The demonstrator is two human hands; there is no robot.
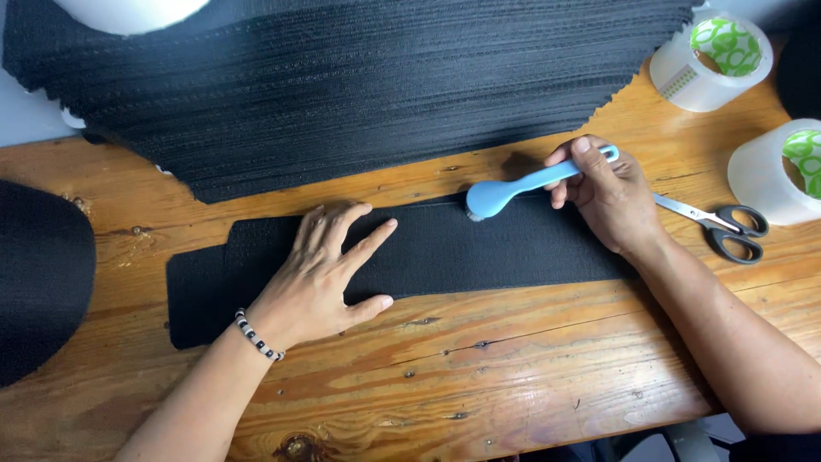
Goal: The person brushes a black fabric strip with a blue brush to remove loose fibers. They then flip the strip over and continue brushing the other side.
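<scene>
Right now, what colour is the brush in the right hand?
Light blue, handle and head alike; the brush in the right hand shows clearly in the head view.

- I see a wooden table (pixel 513 376) filling most of the view; orange-brown planks, varnished, with dark knots and cracks along the grain.
- Light is soft and even; I note a mild sheen on the near planks.
- Beyond the table's far left edge, a pale grey surface (pixel 26 120) shows; I cannot tell whether it is wall or floor.
- Below the near right edge, a sliver of grey floor (pixel 676 441) shows, detail unclear.
</scene>
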